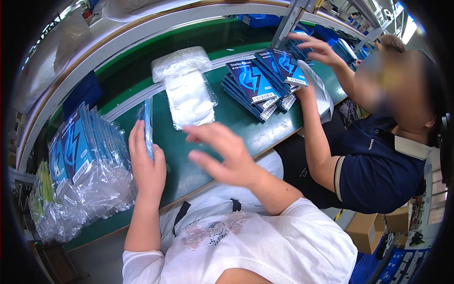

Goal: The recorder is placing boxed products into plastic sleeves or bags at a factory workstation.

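Note:
My left hand (149, 165) grips a thin blue package (148, 123) standing on edge, its narrow side toward me. A glossy sheen lies along it, but whether it is inside a clear bag I cannot tell. My right hand (224, 154) hovers over the table's near side, fingers apart and slightly blurred, holding nothing. Just beyond it lies a pile of flat clear plastic bags (191, 102), with a bulkier plastic bundle (182, 62) behind. Left of my left hand, many bagged blue packages (78, 146) stand in a row, their loose plastic ends bunched toward me.
Stacks of unbagged blue packages (253, 85) sit on the green table (184, 177) to the right. A co-worker at my right has one hand (305, 90) at these stacks and another hand (324, 51) raised beyond. A metal post (289, 23) rises behind. Cardboard boxes (364, 232) stand lower right.

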### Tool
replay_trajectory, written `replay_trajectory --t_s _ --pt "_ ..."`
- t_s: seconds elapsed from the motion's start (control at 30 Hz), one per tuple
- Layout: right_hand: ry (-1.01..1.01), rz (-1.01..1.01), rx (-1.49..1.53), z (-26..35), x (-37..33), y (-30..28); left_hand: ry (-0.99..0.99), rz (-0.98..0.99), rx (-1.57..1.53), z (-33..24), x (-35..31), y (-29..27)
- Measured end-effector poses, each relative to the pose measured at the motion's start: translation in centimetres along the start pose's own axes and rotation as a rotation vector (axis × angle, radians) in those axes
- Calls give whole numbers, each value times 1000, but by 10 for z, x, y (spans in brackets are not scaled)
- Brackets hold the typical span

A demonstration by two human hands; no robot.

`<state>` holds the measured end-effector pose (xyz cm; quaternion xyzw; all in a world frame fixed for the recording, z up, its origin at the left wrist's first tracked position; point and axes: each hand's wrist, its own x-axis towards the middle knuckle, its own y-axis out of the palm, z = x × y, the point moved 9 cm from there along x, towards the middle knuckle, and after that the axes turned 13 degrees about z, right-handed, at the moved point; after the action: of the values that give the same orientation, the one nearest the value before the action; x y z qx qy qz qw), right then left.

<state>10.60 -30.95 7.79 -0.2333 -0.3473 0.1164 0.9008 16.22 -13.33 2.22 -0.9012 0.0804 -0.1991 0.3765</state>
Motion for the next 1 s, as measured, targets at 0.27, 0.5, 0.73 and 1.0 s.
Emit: replay_trajectory --t_s 0.27,0.5,0.73,1.0 --pt "129 -392 -414 -44 17 -111 -19 31 438 0 2 18" --pt "466 26 -979 -133 24 -100 238 184 333 -29 41 60" --pt "595 -6 -805 -109 9 -89 262 246 295 -15 61 78" --pt "622 -213 731 -107 -23 -33 263 102 57 -10 57 63"
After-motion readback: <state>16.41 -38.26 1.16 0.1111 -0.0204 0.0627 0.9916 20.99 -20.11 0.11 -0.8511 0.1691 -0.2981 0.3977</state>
